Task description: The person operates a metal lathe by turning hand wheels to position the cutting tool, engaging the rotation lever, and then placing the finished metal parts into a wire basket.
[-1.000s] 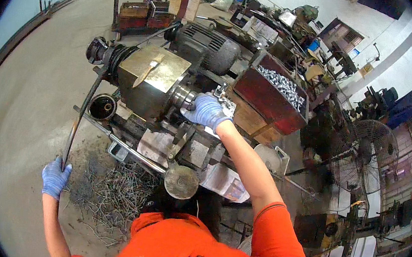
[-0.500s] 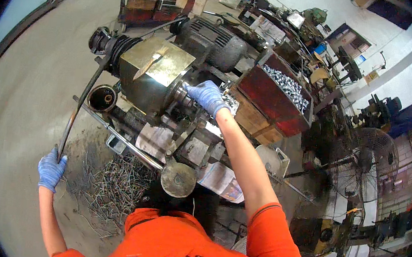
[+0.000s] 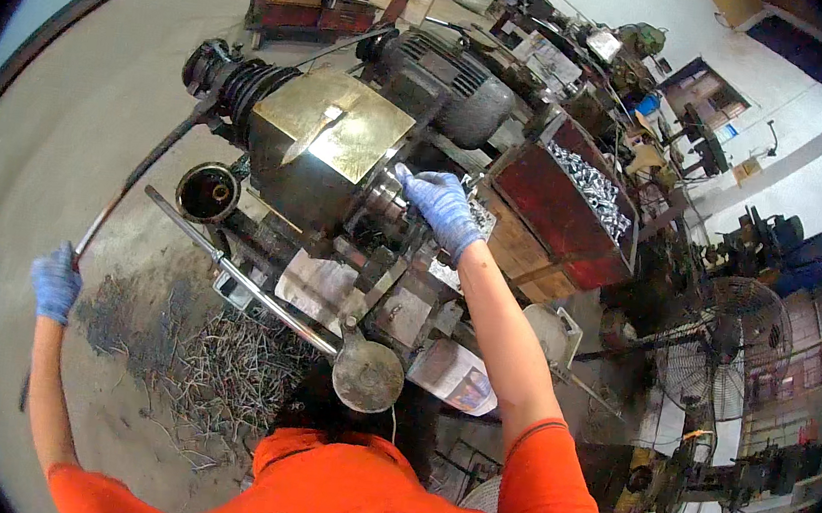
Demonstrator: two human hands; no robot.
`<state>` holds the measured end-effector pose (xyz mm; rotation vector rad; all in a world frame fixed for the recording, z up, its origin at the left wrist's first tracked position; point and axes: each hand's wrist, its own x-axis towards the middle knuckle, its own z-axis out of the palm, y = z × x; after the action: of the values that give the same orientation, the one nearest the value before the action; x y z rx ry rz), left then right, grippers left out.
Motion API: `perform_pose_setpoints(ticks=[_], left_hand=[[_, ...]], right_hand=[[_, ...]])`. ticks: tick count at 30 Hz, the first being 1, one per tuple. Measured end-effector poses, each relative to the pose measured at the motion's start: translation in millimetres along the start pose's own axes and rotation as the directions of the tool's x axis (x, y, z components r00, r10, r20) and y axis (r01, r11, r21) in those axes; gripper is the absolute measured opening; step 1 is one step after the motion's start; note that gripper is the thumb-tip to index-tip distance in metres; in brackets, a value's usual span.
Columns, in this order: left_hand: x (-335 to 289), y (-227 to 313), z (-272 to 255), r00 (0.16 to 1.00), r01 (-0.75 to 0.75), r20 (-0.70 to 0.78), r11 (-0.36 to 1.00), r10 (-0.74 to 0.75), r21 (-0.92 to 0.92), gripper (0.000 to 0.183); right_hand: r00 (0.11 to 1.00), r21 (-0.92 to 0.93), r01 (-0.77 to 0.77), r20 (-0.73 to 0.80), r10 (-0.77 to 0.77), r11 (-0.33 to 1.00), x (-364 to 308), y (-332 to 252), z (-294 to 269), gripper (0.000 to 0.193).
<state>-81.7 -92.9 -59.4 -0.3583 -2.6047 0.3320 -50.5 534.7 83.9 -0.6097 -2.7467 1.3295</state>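
Lever [image 3: 139,171] slants down-left from machine [image 3: 290,169]; left hand [image 3: 56,281] fingers wrapped around it. Right hand [image 3: 441,208] at metal chuck [image 3: 386,199]; whether fingers grip anything, cannot tell.

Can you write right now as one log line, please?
left hand: grips long lever; right hand: at shiny chuck; brush: on brass-coloured cover; red crate: holds small metal pieces

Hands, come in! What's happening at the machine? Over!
Left hand gripping lever. Right hand at chuck; grip unclear. Brush on housing, clear of both hands.
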Motion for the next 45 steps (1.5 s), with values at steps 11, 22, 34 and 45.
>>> perform_pose_setpoints(ticks=[11, 22, 34, 45], left_hand=[[74, 7, 13, 0.959, 0.275, 0.034, 0.893, -0.281, -0.357, 0.022], [1, 316, 82, 0.886, 0.12, 0.442, 0.853, 0.139, -0.508, 0.043], [46, 231, 42, 0.87, -0.009, 0.435, 0.891, 0.23, -0.454, 0.029], [143, 252, -209, 0.978, 0.026, -0.083, 0.507, -0.193, -0.862, 0.042]], right_hand=[[0.991, -0.102, 0.083, -0.092, -0.092, 0.991, -34, -18, -30, 0.054], [0.888, -0.071, -0.062, -0.46, 0.023, 0.996, -197, 110, -156, 0.029], [0.699, -0.35, -0.544, -0.691, 0.182, 0.762, -311, 357, -261, 0.045], [0.615, -0.509, -0.788, -0.633, 0.47, 0.347, -318, 407, -278, 0.054]])
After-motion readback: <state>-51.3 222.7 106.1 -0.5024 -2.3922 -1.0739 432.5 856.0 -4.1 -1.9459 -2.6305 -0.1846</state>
